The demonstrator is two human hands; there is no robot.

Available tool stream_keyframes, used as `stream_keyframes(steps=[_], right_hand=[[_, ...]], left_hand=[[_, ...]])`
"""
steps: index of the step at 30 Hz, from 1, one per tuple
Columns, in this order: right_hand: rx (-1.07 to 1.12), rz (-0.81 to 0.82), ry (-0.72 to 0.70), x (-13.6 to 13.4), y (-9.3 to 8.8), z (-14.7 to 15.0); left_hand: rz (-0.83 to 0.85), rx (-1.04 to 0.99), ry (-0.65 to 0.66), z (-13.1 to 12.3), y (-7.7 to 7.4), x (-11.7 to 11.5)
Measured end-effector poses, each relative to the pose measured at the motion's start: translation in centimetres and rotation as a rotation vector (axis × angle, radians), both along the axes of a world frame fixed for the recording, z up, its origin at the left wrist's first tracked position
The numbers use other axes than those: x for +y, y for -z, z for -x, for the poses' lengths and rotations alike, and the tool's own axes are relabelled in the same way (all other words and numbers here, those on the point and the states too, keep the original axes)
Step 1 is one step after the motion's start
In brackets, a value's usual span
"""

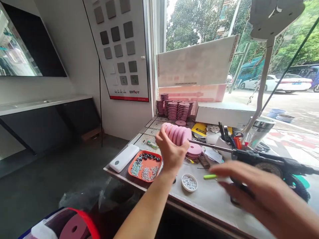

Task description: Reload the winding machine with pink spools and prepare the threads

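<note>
My left hand (pixel 173 151) is wrapped round a row of pink discs (pixel 178 134), held sideways above the table. A thin metal rod (pixel 209 144) from a black tool (pixel 259 157) reaches the right face of the discs; whether it enters them I cannot tell. My right hand (pixel 256 186) is smeared by motion at the lower right, its thumb and fingers apart. Beside its fingertips is a bright green stick (pixel 210 176), with no clear grip on it. More pink discs (pixel 193 150) lie stacked on the table behind my left hand.
An orange tray (pixel 145 181) of small metal parts and a white dish (pixel 189 183) of small pieces stand near the front edge. A white case (pixel 124 158) is at the left. Tall stacks of pink discs (pixel 172 111) and a pen holder (pixel 228 141) stand behind.
</note>
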State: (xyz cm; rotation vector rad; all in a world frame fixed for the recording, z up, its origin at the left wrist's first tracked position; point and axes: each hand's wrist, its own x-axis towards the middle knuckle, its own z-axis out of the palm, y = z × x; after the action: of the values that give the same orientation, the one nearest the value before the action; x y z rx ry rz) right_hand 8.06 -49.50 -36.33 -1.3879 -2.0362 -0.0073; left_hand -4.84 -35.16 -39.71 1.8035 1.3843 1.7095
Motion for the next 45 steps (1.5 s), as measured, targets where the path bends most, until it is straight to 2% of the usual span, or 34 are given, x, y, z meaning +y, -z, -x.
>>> stream_keyframes(steps=[2,4,5,8,11,13,16,19,22,24,26,30,35,40,43,45], right_hand=[[0.001,-0.087,0.149,2.9,-2.1,-1.0],[0.007,-0.054,0.222,6.2,-3.5,-1.3],[0.023,0.026,0.215,7.8,-3.9,-1.2],[0.134,0.358,0.043,12.0,-3.9,-0.4],[0.23,0.534,-0.077,14.2,-3.3,0.2],[0.236,0.558,-0.078,14.5,-3.1,0.3],[0.22,0.598,-0.065,14.5,-3.6,0.0],[0.207,0.672,-0.081,15.0,-4.3,0.0],[0.207,0.741,-0.11,15.7,-4.9,0.1],[0.215,0.752,-0.113,15.8,-5.0,0.2],[0.222,0.753,-0.108,15.7,-5.1,0.4],[0.236,0.767,-0.109,15.3,-5.1,0.6],[0.266,0.756,-0.15,15.6,-4.9,0.5],[0.194,0.724,-0.134,14.7,-5.0,-1.7],[0.127,0.749,-0.12,13.0,-5.5,-3.6],[0.118,0.752,-0.105,11.9,-5.8,-4.8]], left_hand=[[-0.064,0.063,-0.039,-0.6,-0.1,-0.5],[-0.082,0.104,-0.06,-0.7,-0.2,-0.8],[-0.077,0.121,-0.055,-0.6,-0.2,-0.9],[-0.034,0.153,-0.052,-0.3,-0.5,-0.8],[0.022,0.149,-0.08,-0.3,-0.6,-0.7],[0.028,0.132,-0.055,-0.1,-0.5,-0.9],[0.037,0.05,0.072,1.0,-0.5,-1.2],[0.169,-0.142,0.291,2.9,-0.8,-0.6],[0.333,-0.317,0.564,5.0,-1.3,0.7],[0.405,-0.341,0.714,6.1,-1.6,1.7],[0.472,-0.31,0.811,7.1,-1.7,2.5],[0.561,-0.244,0.888,8.5,-1.8,3.4],[0.552,-0.164,0.918,9.0,-2.7,3.2],[0.574,-0.054,1.0,7.5,-4.0,2.3],[0.62,-0.019,1.065,6.0,-4.1,1.6],[0.621,-0.004,1.157,5.1,-3.9,1.1]])
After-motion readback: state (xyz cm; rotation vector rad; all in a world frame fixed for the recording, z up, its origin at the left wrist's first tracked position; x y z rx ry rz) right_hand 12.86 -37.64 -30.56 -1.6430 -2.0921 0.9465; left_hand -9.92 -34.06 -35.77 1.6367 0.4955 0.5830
